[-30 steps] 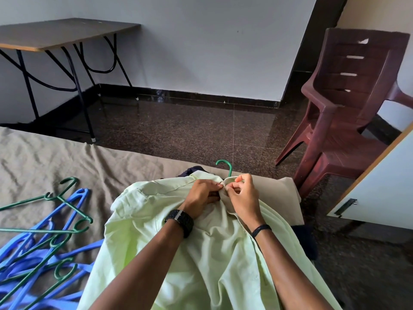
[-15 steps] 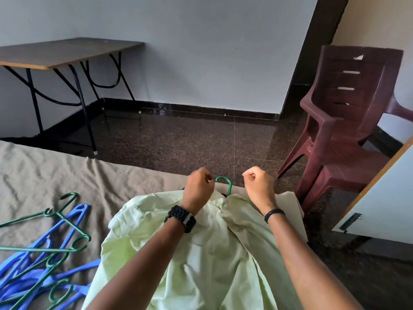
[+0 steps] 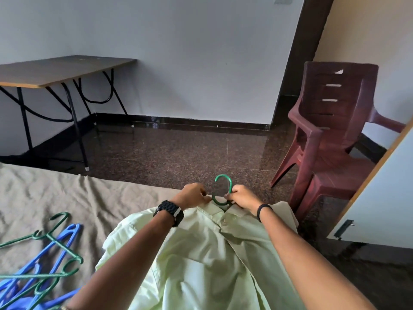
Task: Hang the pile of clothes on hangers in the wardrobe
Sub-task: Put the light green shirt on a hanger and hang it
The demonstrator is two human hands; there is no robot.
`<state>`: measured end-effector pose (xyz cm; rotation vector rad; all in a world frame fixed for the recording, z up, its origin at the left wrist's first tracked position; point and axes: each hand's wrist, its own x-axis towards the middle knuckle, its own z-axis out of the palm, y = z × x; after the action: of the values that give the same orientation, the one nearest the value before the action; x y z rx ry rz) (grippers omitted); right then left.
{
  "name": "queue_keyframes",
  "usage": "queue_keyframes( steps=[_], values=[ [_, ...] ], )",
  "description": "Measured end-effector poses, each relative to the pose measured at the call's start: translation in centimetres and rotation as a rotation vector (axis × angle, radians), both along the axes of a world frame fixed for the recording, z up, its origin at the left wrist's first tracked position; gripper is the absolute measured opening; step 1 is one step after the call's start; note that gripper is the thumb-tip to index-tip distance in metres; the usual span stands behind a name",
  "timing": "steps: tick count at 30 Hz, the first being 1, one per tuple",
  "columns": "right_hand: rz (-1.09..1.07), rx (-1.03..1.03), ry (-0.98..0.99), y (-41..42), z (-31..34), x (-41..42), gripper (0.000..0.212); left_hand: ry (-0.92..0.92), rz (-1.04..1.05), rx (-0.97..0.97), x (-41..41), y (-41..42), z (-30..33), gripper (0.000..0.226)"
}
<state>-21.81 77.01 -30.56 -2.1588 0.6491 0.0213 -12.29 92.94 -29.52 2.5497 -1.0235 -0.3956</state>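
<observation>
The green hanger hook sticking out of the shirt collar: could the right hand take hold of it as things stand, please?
Probably yes. The right hand pinches the light green shirt at the collar, right against the green hanger hook, which rises bare above the fabric with nothing covering it.

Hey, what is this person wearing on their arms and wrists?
Both forearms are bare, with no sleeves in view. The left wrist carries a chunky black watch with a ridged, link-patterned strap and a pale strip on its side. The right wrist has a thin plain black band. No rings or gloves show on either hand.
</observation>
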Motion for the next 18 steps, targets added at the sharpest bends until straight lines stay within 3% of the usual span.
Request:
queue_keyframes(
  steps=[6,10,14,18],
  values=[
    [0.042,0.011,-0.264,-2.1,8.2,-3.5,0.020,-0.043,-0.043,-0.232,0.5,0.2,7.5,0.049],
    [0.095,-0.003,-0.409,-3.2,15.3,-5.9,0.020,-0.076,-0.124,-0.332,-0.4,1.0,13.1,0.043],
    [0.123,-0.028,-0.506,-3.2,22.9,-9.0,0.027,-0.156,-0.237,-0.421,-1.4,2.2,17.3,0.068],
    [0.172,-0.042,-0.569,-2.7,29.3,-12.0,0.016,-0.365,-0.168,-0.500,-3.4,2.4,21.6,0.054]
  ],
)
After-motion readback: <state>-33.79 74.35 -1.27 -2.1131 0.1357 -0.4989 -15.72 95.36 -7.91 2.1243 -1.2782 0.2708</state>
